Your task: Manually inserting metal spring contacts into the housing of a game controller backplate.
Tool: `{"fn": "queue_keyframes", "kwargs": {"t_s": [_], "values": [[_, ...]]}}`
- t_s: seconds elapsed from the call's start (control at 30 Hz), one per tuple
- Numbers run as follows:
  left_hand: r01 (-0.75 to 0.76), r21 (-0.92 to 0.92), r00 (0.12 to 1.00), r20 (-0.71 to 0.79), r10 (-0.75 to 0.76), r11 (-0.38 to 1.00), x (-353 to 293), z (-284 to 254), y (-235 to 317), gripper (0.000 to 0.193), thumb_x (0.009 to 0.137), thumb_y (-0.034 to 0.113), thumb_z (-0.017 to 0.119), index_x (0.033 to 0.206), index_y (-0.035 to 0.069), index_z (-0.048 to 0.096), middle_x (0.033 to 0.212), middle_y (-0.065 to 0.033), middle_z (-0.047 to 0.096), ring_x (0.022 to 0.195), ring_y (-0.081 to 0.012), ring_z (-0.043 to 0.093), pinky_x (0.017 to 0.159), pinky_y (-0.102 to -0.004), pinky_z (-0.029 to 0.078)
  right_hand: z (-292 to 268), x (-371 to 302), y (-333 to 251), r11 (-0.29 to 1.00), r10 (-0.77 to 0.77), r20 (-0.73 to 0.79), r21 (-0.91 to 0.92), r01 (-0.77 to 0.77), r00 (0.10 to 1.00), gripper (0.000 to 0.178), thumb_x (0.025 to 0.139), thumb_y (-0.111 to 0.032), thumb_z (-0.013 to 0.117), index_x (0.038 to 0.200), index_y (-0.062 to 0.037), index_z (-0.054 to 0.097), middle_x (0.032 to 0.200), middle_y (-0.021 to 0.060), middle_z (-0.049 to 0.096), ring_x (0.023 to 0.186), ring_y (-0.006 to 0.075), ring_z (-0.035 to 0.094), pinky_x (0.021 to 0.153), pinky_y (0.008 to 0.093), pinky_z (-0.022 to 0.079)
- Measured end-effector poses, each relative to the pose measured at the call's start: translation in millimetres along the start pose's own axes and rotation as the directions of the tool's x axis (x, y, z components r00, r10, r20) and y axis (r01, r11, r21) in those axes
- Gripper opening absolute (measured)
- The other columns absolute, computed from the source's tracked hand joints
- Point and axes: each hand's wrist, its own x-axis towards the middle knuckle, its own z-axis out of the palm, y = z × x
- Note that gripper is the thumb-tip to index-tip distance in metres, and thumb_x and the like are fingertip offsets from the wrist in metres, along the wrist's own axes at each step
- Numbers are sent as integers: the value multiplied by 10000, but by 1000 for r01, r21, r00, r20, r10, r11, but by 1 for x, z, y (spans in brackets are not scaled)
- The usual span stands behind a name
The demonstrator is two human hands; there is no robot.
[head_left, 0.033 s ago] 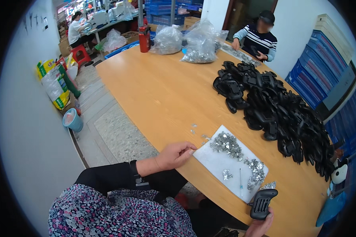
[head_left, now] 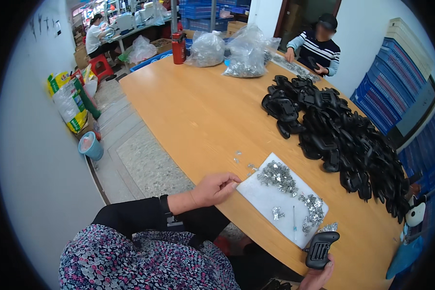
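Observation:
My right hand [head_left: 319, 278] is closed around a black gamepad-shaped plastic housing [head_left: 320, 250] with slots in its face, held over the near edge of the table. My left hand [head_left: 213, 189] is beside the left corner of a white foam sheet [head_left: 256, 195], thumb and fingertips pinched together. Whatever may be between those fingertips is too small to make out. On the sheet lie a pile of small silvery metal pieces [head_left: 278, 178], a second heap [head_left: 313, 210] nearer my right hand, and a little cluster [head_left: 277, 213]. A thin screwdriver-like tool [head_left: 295, 223] rests beside them.
Many black housings [head_left: 324, 118] are heaped along the table's right side. Clear plastic bags of metal parts [head_left: 245, 63] and a red fire extinguisher [head_left: 179, 48] stand at the far end. A co-worker [head_left: 319, 48] sits across. Blue crates [head_left: 384, 82] are stacked at right.

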Motion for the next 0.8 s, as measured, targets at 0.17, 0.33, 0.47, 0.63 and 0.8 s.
{"fn": "queue_keyframes", "kwargs": {"t_s": [0.17,0.33,0.47,0.63,0.8], "values": [[-5,73,999,-40,8,997,0,4,3,219,971,220,621,1047,28,695,770,-72,655,673,-137,615,638,-286,514,-16,9,14,997,-26,77,80,20,997,517,1024,-308,557,1326,110,526,1294,235,593,1195,327,600,1042,475,473],[-32,132,998,-58,40,991,-2,7,-3,214,958,234,648,1010,33,700,744,-60,645,649,-133,609,611,-289,508,-25,18,29,991,-16,150,135,-4,988,463,1036,-296,549,1309,77,542,1274,213,606,1136,295,619,997,439,501],[-40,181,998,-39,48,983,0,10,7,207,939,250,683,976,47,706,727,-63,649,625,-147,612,590,-301,507,-21,14,20,992,3,120,128,-19,993,498,1038,-299,556,1324,108,535,1293,238,594,1194,325,600,1035,480,478],[-64,219,997,57,52,974,1,9,12,187,933,242,690,960,58,713,742,-60,662,625,-144,618,584,-290,504,-23,14,22,992,-59,124,115,44,990,500,1037,-302,558,1320,110,536,1289,241,591,1188,325,599,1036,485,477],[-131,223,989,95,112,966,1,7,11,185,928,243,694,959,61,714,746,-57,668,622,-150,627,578,-288,505,-19,10,17,997,-60,107,62,53,992,508,1035,-310,560,1318,111,536,1290,241,588,1195,329,591,1051,489,464]]}}
